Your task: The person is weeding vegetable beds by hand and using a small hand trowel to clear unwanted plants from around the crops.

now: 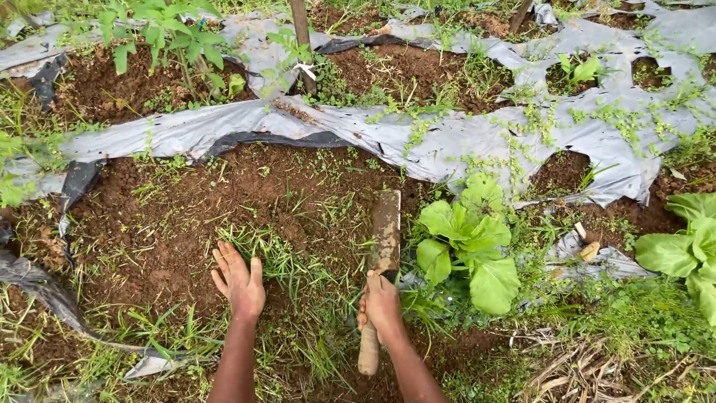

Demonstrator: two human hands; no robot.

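Reddish-brown soil (171,224) fills the garden bed, crossed by a torn strip of grey plastic mulch (462,142) with weeds growing through its holes. One view only, from the head, looking down.

At the near edge of the bed the left hand (239,280) lies flat, fingers spread and open, pressed on a tuft of grass (280,257) that sprouts from the bare soil. The right hand (382,306) is closed round the wooden handle of a hoe (384,239); its mud-caked blade lies on the soil just right of the grass, pointing toward the far edge. Whether the blade's edge has bitten into the ground is hard to tell under the mud.

Just right of the blade stands a young leafy plant (470,242), its broad green leaves close to the tool. Another like it (690,250) sits at the right edge. A thin stake (302,37) rises at the far side.

As a judgement, the work stands at weeding: the grass is pinned, the tool ready. Cutting it out calls for a short stroke kept left, clear of the leafy plant.
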